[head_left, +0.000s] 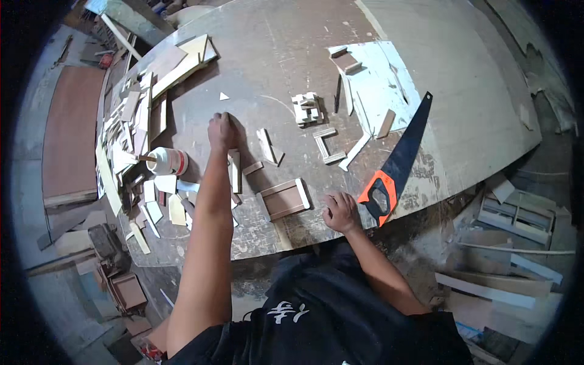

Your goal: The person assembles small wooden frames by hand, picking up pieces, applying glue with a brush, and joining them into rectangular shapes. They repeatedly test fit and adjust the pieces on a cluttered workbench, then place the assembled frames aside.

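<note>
My left hand (221, 131) reaches out over the worn wooden table (286, 36), fingers curled on the surface near a small white triangular offcut (224, 96); whether it holds anything I cannot tell. My right hand (340, 212) rests in a loose fist at the table's near edge, holding nothing, between a small open wooden frame (283, 199) and a hand saw's orange handle (381, 196). The saw's black blade (411, 137) points away to the upper right. Narrow wood strips (235, 171) lie just below my left hand.
A white glue bottle (166, 161) lies on its side at the left beside a heap of wood offcuts (131, 121). Small glued block assemblies (307, 108) and an angled frame piece (328, 146) sit mid-table. A white board (380, 76) lies farther back. Scrap planks (517, 243) litter the floor at right.
</note>
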